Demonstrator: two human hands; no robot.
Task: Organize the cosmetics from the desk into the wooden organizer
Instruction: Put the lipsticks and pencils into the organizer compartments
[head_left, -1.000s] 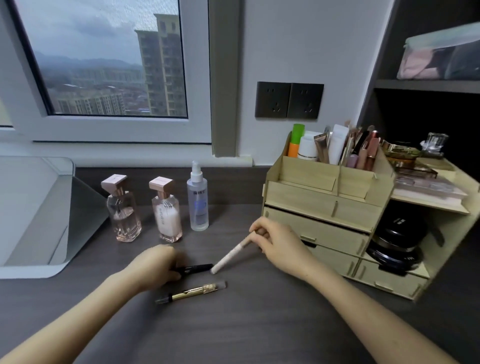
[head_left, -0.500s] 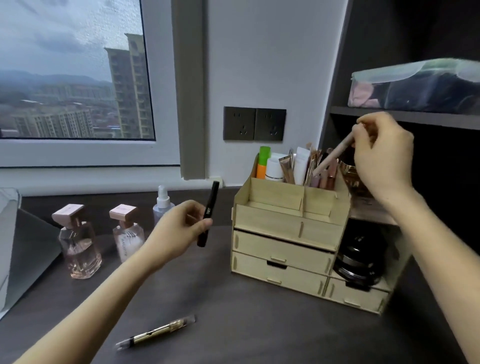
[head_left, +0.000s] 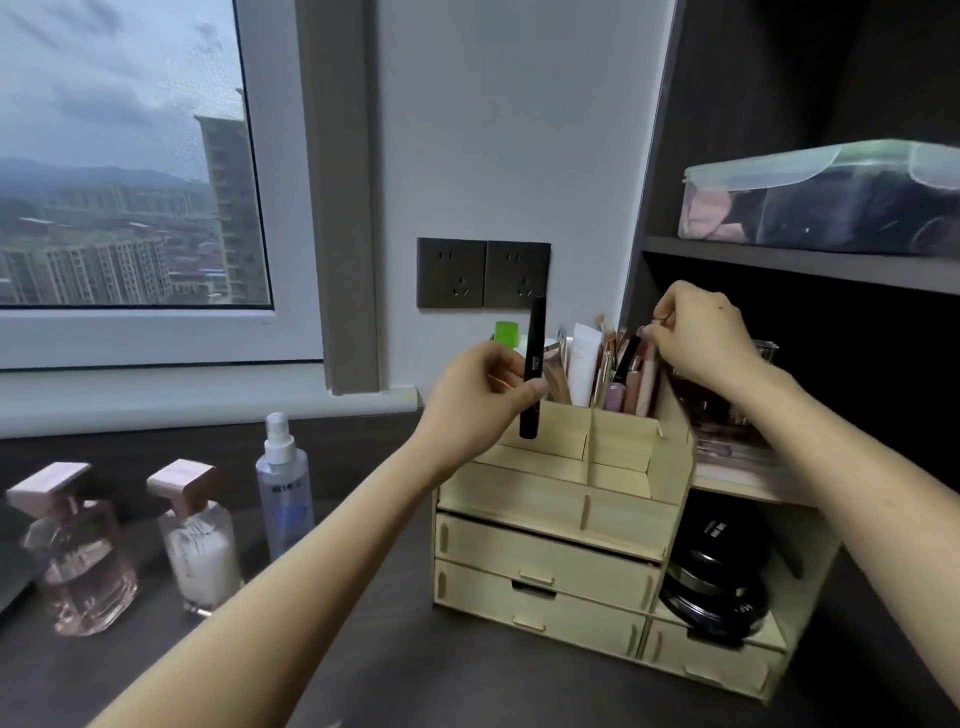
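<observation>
The wooden organizer (head_left: 545, 504) stands on the dark desk at centre right, its back compartments full of upright tubes and brushes. My left hand (head_left: 478, 400) pinches a black cosmetic pen (head_left: 534, 364) and holds it upright just above the organizer's left top compartment. My right hand (head_left: 701, 332) hovers over the back right compartment, fingertips pinched on the top of a pale pink stick (head_left: 647, 379) that stands among the other cosmetics there. Two pink-capped perfume bottles (head_left: 78, 561) (head_left: 200, 545) and a clear spray bottle (head_left: 283, 488) stand on the desk at left.
Black round compacts (head_left: 717, 571) fill the organizer's open right side. A dark shelf above carries a lidded plastic box (head_left: 821, 202). Two wall sockets (head_left: 483, 273) sit behind the organizer, and a window fills the left.
My left hand has carried the black pen up and right to the organizer's top. My right hand has lowered the pale stick into the back right compartment. The gold pen has left the view.
</observation>
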